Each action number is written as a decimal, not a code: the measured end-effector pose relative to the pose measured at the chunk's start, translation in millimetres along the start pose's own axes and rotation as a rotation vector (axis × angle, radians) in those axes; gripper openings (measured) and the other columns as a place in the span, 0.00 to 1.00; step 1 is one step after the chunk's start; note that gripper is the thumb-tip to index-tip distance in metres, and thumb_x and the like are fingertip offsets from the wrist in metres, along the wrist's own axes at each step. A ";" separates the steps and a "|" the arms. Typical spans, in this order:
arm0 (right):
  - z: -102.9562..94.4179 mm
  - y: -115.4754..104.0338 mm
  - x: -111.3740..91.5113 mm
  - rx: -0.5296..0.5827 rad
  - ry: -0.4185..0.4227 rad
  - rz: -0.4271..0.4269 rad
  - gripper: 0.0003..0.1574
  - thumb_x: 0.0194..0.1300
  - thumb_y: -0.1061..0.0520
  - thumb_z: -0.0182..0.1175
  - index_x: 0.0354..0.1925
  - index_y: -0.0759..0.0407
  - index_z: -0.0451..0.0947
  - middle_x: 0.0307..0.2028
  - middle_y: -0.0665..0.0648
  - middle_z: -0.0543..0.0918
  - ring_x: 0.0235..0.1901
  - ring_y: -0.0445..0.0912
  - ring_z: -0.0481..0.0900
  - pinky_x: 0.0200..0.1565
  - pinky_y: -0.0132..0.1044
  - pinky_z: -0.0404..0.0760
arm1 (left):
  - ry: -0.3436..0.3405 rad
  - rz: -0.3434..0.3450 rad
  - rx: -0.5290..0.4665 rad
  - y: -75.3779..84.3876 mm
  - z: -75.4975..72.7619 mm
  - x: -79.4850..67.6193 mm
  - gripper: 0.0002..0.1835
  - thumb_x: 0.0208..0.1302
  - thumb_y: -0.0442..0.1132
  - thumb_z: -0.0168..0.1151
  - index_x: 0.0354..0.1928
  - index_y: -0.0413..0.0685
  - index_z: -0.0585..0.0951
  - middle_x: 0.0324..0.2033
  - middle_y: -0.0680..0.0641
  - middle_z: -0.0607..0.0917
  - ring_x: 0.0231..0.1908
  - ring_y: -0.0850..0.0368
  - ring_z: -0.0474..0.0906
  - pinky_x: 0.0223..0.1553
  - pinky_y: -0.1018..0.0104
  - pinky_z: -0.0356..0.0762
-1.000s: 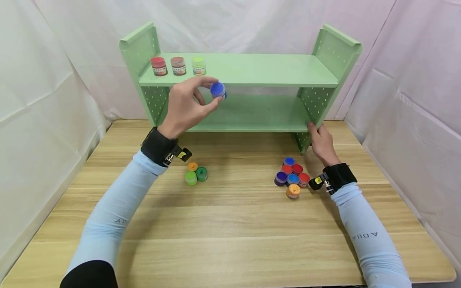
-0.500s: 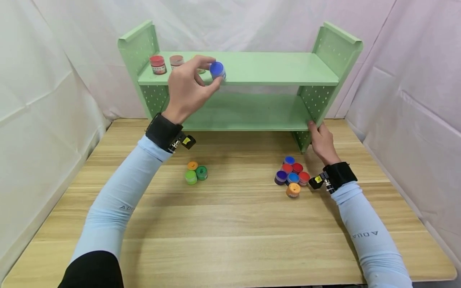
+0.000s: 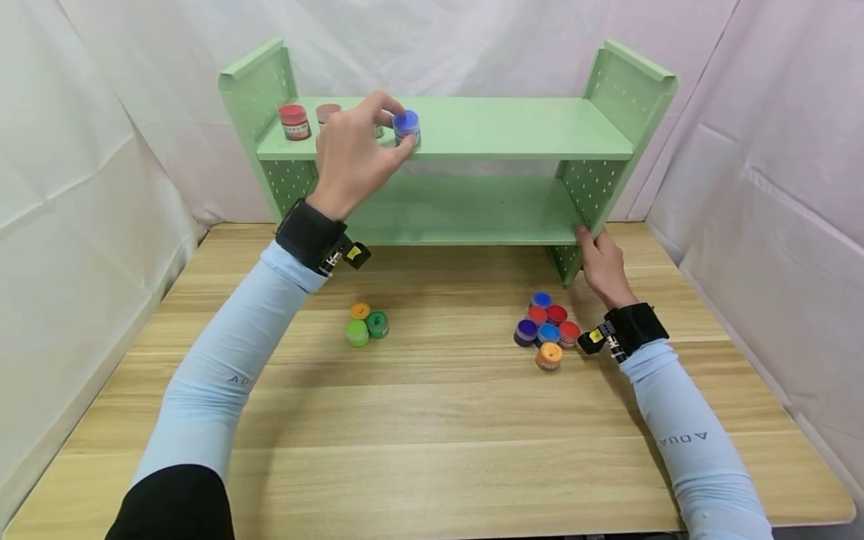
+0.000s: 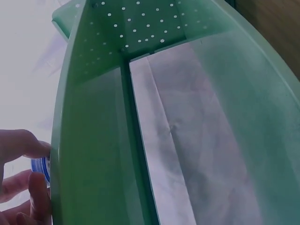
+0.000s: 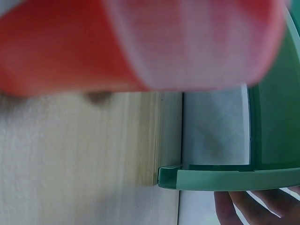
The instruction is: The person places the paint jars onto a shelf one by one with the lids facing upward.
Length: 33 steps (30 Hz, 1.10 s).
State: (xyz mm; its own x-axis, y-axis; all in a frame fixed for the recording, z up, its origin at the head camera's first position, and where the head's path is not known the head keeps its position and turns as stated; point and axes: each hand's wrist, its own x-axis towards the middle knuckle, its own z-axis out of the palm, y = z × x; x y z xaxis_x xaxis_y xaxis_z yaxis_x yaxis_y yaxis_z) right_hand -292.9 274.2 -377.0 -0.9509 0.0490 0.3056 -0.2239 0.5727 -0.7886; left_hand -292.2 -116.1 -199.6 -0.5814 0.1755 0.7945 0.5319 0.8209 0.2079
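Observation:
My left hand (image 3: 358,154) pinches a small paint jar with a blue lid (image 3: 406,124) between thumb and fingers, at the front edge of the upper shelf (image 3: 513,127). In the left wrist view part of the blue jar (image 4: 40,166) shows behind the shelf's edge. To its left stand a red-lidded jar (image 3: 295,123) and a brownish-pink one (image 3: 327,112); a light green jar (image 3: 378,131) is mostly hidden by my fingers. My right hand (image 3: 605,271) grips the lower front of the green rack's right side panel (image 3: 617,120), with fingers (image 5: 253,206) outside it.
On the wooden table (image 3: 432,450), a small group has an orange jar (image 3: 361,310), a light green jar (image 3: 357,333) and a dark green jar (image 3: 378,325). Several red, blue and purple jars cluster near my right wrist, with an orange jar (image 3: 549,356) in front.
My left hand has lifted the blue-lidded jar from before the gap between the shelves to the upper shelf's edge. The right hand keeps its grip on the rack.

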 end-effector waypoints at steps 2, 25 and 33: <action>0.3 -0.2 -0.3 -0.005 -0.001 0.002 0.42 0.72 0.32 0.33 0.75 0.50 0.51 0.61 0.65 0.70 0.52 0.58 0.73 0.44 0.52 0.74 | -0.031 -0.017 0.012 0.4 -0.8 1.5 0.18 0.61 0.54 0.58 0.46 0.51 0.80 0.40 0.54 0.86 0.17 0.57 0.60 0.19 0.66 0.51; 1.9 0.6 1.3 0.034 -0.006 0.011 0.42 0.71 0.32 0.34 0.75 0.49 0.51 0.61 0.65 0.70 0.52 0.59 0.73 0.45 0.54 0.74 | -0.149 -0.021 0.152 1.1 2.0 16.2 0.17 0.65 0.54 0.53 0.48 0.54 0.81 0.43 0.54 0.85 0.19 0.55 0.64 0.19 0.64 0.54; 0.0 -0.6 1.4 0.038 -0.012 0.014 0.42 0.72 0.32 0.34 0.75 0.49 0.51 0.61 0.66 0.69 0.52 0.59 0.73 0.45 0.54 0.74 | -0.136 -0.005 0.154 1.1 2.5 16.6 0.17 0.65 0.53 0.54 0.49 0.55 0.81 0.44 0.54 0.85 0.19 0.55 0.61 0.19 0.63 0.53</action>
State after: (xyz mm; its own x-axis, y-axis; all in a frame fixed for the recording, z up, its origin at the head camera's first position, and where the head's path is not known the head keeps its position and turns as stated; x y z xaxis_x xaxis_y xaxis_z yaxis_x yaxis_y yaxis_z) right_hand -294.1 273.9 -376.0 -0.9566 0.0469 0.2876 -0.2178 0.5409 -0.8124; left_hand -302.8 -110.9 -187.7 -0.6670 0.2348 0.7071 0.4346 0.8934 0.1133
